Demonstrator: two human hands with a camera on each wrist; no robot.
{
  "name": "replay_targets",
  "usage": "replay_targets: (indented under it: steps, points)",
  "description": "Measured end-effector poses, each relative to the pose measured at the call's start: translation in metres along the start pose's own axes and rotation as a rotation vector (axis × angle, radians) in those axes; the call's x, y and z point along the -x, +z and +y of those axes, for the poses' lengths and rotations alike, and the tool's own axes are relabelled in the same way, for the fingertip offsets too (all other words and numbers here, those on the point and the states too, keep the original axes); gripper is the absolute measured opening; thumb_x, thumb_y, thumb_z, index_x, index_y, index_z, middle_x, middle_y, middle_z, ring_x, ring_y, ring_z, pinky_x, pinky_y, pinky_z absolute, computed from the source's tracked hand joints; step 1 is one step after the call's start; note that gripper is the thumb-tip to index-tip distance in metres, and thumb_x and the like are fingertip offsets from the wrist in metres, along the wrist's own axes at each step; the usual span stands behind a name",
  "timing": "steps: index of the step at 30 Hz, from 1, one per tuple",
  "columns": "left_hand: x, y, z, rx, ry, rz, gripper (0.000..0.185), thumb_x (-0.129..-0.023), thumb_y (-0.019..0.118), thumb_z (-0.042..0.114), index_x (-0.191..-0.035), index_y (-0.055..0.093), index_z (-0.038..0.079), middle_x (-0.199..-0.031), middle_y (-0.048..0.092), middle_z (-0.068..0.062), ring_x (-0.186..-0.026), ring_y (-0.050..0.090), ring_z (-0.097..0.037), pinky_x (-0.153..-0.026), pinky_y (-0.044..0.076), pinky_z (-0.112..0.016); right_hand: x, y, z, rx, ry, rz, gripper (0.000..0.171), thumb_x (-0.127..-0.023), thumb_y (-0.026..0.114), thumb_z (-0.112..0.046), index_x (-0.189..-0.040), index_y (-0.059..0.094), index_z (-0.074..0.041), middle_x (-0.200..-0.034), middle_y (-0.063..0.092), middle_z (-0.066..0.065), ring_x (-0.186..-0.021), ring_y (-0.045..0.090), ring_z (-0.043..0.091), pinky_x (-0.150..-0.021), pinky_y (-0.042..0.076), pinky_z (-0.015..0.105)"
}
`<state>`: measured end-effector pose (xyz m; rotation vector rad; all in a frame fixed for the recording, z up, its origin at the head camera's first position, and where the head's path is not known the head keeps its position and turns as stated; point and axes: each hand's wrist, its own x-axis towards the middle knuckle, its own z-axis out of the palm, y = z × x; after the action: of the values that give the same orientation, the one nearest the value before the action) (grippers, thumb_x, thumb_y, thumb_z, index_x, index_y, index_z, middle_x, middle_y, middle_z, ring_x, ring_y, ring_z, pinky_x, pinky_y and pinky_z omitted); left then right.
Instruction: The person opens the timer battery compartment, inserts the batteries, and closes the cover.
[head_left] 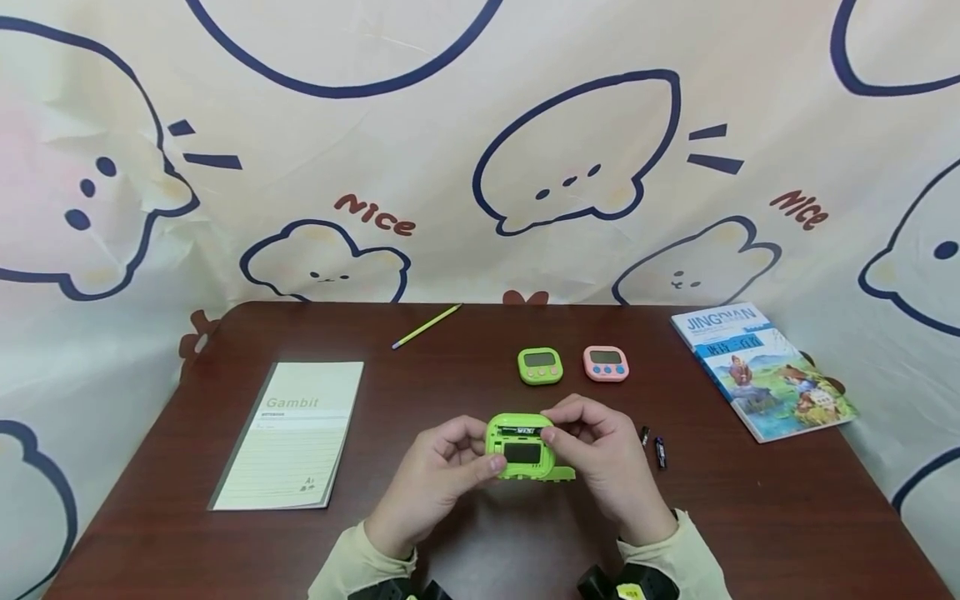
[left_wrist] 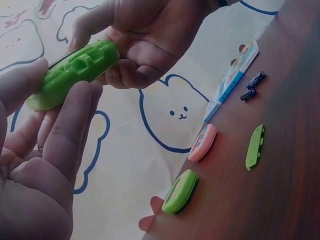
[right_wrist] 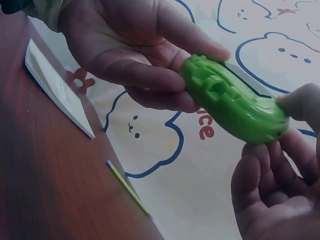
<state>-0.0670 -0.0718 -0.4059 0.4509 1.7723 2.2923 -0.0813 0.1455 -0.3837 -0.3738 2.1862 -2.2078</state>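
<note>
Both hands hold a green digital timer (head_left: 519,425) above the table, its back turned up and a battery (head_left: 517,432) lying in the slot near its top edge. My left hand (head_left: 438,475) grips the left end, thumb on the back. At the other end my right hand (head_left: 611,467) pinches the upper right edge between thumb and fingers, beside the battery slot. In the left wrist view the timer (left_wrist: 75,75) shows its notched green side. Below it on the table lies the loose green battery cover (left_wrist: 255,147); the timer partly hides it in the head view.
Two loose dark batteries (head_left: 660,452) lie right of my right hand. Behind the hands stand another green timer (head_left: 540,367) and a pink timer (head_left: 606,364). A notebook (head_left: 288,442) is at left, a pencil (head_left: 427,326) at the back, a picture book (head_left: 765,371) at right.
</note>
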Motion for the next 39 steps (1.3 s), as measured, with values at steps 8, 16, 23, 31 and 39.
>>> replay_targets:
  steps: [8,16,23,31,39]
  points:
    - [-0.001,0.0,-0.002,0.025,-0.068,0.013,0.036,-0.093,0.07,0.005,-0.112,0.054,-0.02,-0.093,0.066,-0.006,-0.08,0.067,-0.009,-0.075,0.061,-0.03,0.001,0.003,-0.001,0.172,0.032,0.049,0.012,-0.09,0.072,-0.003,-0.102,0.072,-0.003,-0.092,0.068,0.01,-0.073,0.062,0.017,-0.062,0.056,0.027]
    - [-0.002,-0.001,-0.002,0.065,-0.123,0.043,0.032,-0.094,0.07,0.007,-0.113,0.055,-0.014,-0.095,0.065,-0.007,-0.082,0.068,-0.011,-0.077,0.061,-0.031,-0.003,-0.015,0.001,0.298,-0.018,-0.027,0.016,-0.098,0.066,-0.015,-0.111,0.072,-0.008,-0.099,0.07,0.005,-0.082,0.063,0.018,-0.07,0.056,0.028]
    - [-0.004,-0.001,0.0,0.072,-0.133,0.056,0.03,-0.095,0.068,0.004,-0.111,0.053,-0.017,-0.094,0.066,-0.007,-0.082,0.068,-0.012,-0.076,0.061,-0.031,-0.011,-0.04,0.009,0.499,0.058,-0.134,0.014,-0.096,0.07,-0.02,-0.108,0.074,-0.014,-0.1,0.072,-0.001,-0.086,0.061,0.02,-0.071,0.052,0.028]
    - [-0.002,-0.003,0.002,0.083,-0.144,0.063,0.027,-0.094,0.068,0.005,-0.11,0.055,-0.012,-0.094,0.067,-0.007,-0.082,0.068,-0.012,-0.077,0.061,-0.031,-0.022,-0.055,0.046,0.596,0.215,-0.328,0.015,-0.088,0.078,-0.022,-0.103,0.075,-0.017,-0.087,0.065,-0.001,-0.08,0.058,0.021,-0.065,0.051,0.027]
    - [-0.003,-0.003,0.001,0.081,-0.124,0.034,0.033,-0.095,0.067,0.004,-0.112,0.051,-0.019,-0.095,0.066,-0.006,-0.083,0.067,-0.012,-0.076,0.06,-0.03,-0.024,-0.057,0.067,0.681,0.248,-0.428,0.013,-0.083,0.081,-0.016,-0.094,0.075,-0.018,-0.077,0.061,-0.005,-0.072,0.055,0.013,-0.063,0.046,0.025]
